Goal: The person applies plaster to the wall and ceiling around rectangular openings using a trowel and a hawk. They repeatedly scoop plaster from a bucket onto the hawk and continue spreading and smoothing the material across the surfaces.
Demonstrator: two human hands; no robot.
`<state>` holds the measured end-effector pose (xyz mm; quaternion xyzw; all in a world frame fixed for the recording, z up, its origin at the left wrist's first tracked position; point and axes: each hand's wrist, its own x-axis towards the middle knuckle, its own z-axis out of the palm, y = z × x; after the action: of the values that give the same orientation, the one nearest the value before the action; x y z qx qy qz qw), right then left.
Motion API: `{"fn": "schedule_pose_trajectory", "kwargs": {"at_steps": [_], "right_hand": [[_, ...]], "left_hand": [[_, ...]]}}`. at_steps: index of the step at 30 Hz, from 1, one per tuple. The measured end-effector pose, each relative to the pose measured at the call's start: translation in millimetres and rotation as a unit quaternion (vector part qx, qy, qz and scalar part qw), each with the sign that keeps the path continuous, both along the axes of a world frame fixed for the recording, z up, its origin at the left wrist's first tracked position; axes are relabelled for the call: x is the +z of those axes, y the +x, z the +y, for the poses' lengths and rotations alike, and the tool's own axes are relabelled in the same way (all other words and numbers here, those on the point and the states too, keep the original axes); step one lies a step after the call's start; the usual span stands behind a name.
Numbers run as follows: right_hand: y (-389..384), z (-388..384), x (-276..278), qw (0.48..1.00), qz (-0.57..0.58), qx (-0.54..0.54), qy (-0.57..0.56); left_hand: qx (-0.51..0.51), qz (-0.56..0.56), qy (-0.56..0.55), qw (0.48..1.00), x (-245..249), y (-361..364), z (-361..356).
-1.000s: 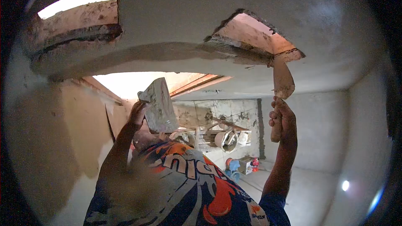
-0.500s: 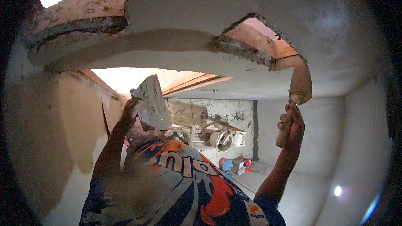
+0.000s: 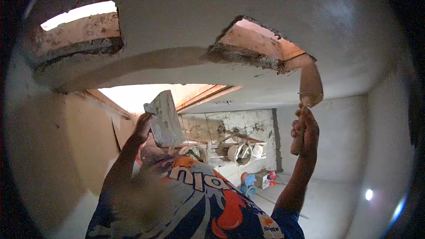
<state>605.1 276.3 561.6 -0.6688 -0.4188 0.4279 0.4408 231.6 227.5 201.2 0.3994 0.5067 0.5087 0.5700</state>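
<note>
My left hand [image 3: 144,125] is closed at the edge of a flat float [image 3: 166,119], whose pale face is smeared with grey. The float is tilted in front of my chest. In my right hand [image 3: 306,126] is a trowel [image 3: 311,84], gripped by its handle with fingers wrapped round it. The trowel's blade points up, its tip right at the lower right corner of a rough-edged rectangular opening [image 3: 290,64] in the grey plastered surface. A darker, damp-looking band [image 3: 168,59] runs along the plaster left of that opening.
Another opening [image 3: 79,33] lies at the upper left, with bright light behind it. Below are wooden planks [image 3: 217,144] and round buckets [image 3: 239,154] over a tiled area. Blue and red items [image 3: 249,181] sit by a box further down.
The view has shifted slightly, so both openings appear farther left. The float sits a little lower and more to the right. The trowel tip stays by the same opening's corner.
</note>
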Motion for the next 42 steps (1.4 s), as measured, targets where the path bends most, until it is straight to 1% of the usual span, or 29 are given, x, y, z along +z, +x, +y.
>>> {"fn": "schedule_pose_trajectory", "kwargs": {"at_steps": [1,3,4,5,7,9,11,12,13,15,16,17,19,21,22,23,24,26,27,29,31,32,33,35,36,38,39,41,42], "right_hand": [[-1,0,3,1.000,0.016,0.004,0.007],[-3,-4,1,0.999,0.022,-0.018,0.042],[-1,-5,-2,0.998,0.037,-0.019,0.041],[-1,-6,-5,0.998,0.052,-0.019,0.043],[-1,-18,-5,0.998,0.054,0.003,0.040],[-1,-23,-11,0.997,0.060,0.019,0.041],[4,-24,-24,0.999,-0.002,0.047,0.008],[14,-22,-38,0.997,-0.018,0.070,0.035],[20,-20,-48,0.997,-0.010,0.066,0.042],[34,-13,-71,0.989,-0.101,0.090,0.066],[57,-9,-90,0.987,-0.092,0.101,0.088],[68,-7,-95,0.987,-0.083,0.098,0.096],[87,-1,-104,0.959,-0.272,0.078,0.022],[115,20,-121,0.955,-0.274,0.055,0.095],[142,44,-138,0.879,-0.412,0.070,0.232],[161,66,-151,0.763,-0.533,0.079,0.357],[158,68,-144,0.819,-0.473,0.063,0.319],[153,74,-125,0.899,-0.384,0.023,0.209],[177,93,-143,0.912,-0.334,0.045,0.234],[174,102,-126,0.885,-0.404,0.044,0.227],[186,113,-118,0.944,-0.256,0.068,0.199],[186,119,-118,0.962,-0.180,0.032,0.202],[187,121,-117,0.977,-0.099,-0.021,0.190],[191,118,-117,0.965,-0.088,-0.027,0.244],[189,119,-120,0.966,-0.082,-0.028,0.245],[180,117,-125,0.952,-0.175,0.038,0.246],[173,117,-126,0.953,-0.171,0.036,0.246],[161,129,-125,0.878,-0.395,0.063,0.261],[165,138,-126,0.880,-0.391,0.063,0.262]], "left_hand": [[0.000,0.004,0.002,1.000,3,2,2],[0.063,-0.198,-0.144,0.968,4,4,2],[0.063,-0.107,-0.076,0.989,6,7,-2],[0.064,-0.104,-0.073,0.990,-7,3,-4],[0.025,-0.229,-0.119,0.966,-44,-8,-8],[0.023,-0.197,-0.083,0.977,-2,-6,-14],[0.064,-0.180,-0.110,0.975,18,-6,-21],[-0.005,0.035,0.057,0.998,-36,-19,-28],[-0.009,0.043,0.063,0.997,-30,-22,-32],[-0.044,0.318,0.098,0.942,-11,-24,-33],[-0.045,0.328,0.104,0.938,-11,-24,-35],[-0.013,0.204,0.058,0.977,-18,-23,-37],[0.052,-0.055,-0.035,0.996,-25,-22,-38],[0.012,0.001,0.012,1.000,-3,-19,-45],[0.048,-0.099,-0.011,0.994,-1,-16,-45],[0.082,-0.198,-0.034,0.976,-2,-16,-47],[0.091,-0.131,-0.082,0.984,-15,-29,-46],[0.094,-0.108,-0.050,0.988,-24,-31,-60],[0.098,-0.096,-0.025,0.990,-18,-27,-63],[0.097,-0.106,-0.036,0.989,5,-20,-67],[0.088,-0.143,-0.068,0.983,24,-18,-78],[0.067,-0.021,-0.033,0.997,23,-24,-81],[0.069,-0.013,-0.033,0.997,22,-26,-86],[0.111,-0.127,-0.045,0.985,34,-15,-100],[0.111,-0.122,-0.042,0.985,39,-11,-102],[0.114,-0.071,-0.009,0.991,46,-6,-108],[0.112,-0.067,-0.009,0.991,48,-6,-109],[0.029,0.205,0.020,0.978,51,-7,-111],[0.030,0.210,0.020,0.977,55,-3,-110]]}}
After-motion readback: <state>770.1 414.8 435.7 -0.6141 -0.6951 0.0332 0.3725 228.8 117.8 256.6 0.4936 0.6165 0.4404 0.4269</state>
